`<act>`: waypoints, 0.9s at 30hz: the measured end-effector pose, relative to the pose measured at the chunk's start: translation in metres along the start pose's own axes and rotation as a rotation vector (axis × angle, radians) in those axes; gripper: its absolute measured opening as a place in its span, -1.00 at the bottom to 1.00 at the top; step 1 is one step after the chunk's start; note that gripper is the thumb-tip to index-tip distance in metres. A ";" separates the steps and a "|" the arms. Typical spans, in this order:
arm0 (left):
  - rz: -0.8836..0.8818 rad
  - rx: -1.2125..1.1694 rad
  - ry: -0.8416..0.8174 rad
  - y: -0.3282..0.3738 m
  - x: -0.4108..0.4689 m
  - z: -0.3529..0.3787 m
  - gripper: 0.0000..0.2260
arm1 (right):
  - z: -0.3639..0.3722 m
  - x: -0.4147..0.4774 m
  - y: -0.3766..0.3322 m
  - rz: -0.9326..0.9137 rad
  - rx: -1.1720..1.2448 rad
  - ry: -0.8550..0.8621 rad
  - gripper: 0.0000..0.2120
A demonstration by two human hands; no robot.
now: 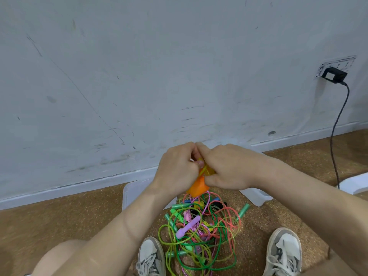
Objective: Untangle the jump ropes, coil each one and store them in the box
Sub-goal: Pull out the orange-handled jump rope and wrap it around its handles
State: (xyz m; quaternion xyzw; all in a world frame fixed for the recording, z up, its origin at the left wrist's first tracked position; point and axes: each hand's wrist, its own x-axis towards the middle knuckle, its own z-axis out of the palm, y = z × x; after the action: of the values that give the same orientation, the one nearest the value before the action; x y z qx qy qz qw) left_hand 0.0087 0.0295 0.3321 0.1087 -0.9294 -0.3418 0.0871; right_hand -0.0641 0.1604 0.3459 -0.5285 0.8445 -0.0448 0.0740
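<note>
A tangle of jump ropes (pixel 201 232) lies on the floor between my shoes, with green, yellow-green, pink and purple cords, several green handles and one lilac handle (pixel 188 227). My left hand (pixel 177 170) and my right hand (pixel 225 168) meet above it, both closed around an orange handle (pixel 197 187) and a yellow-green cord. The fingertips pinch together at the top, and cords hang from the handle down into the pile. A clear plastic box (pixel 131 192) stands behind my arms near the wall and is largely hidden by them.
A scuffed white wall with a baseboard (pixel 79 186) runs close behind the box. A black plug (pixel 334 75) sits in a wall outlet at right, its cable dropping to the floor by a white object (pixel 356 183). My two sneakers (pixel 151 257) flank the pile on the cork floor.
</note>
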 end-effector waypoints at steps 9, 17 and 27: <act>-0.165 -0.318 -0.161 -0.003 0.024 0.021 -0.77 | -0.007 -0.007 0.026 0.098 0.218 -0.211 -0.27; -0.134 -0.451 -0.219 0.005 0.074 0.048 -0.91 | -0.018 -0.019 0.090 0.318 0.447 -0.229 -0.57; -0.177 -0.269 -0.115 -0.027 0.140 0.174 -0.72 | 0.102 -0.004 0.196 0.800 0.901 0.080 -0.69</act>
State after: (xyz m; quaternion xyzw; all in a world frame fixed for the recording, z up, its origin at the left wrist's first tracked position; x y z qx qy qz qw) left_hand -0.1627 0.0797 0.1962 0.1577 -0.8656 -0.4750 0.0170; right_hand -0.2186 0.2505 0.2156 -0.0844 0.8777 -0.3867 0.2701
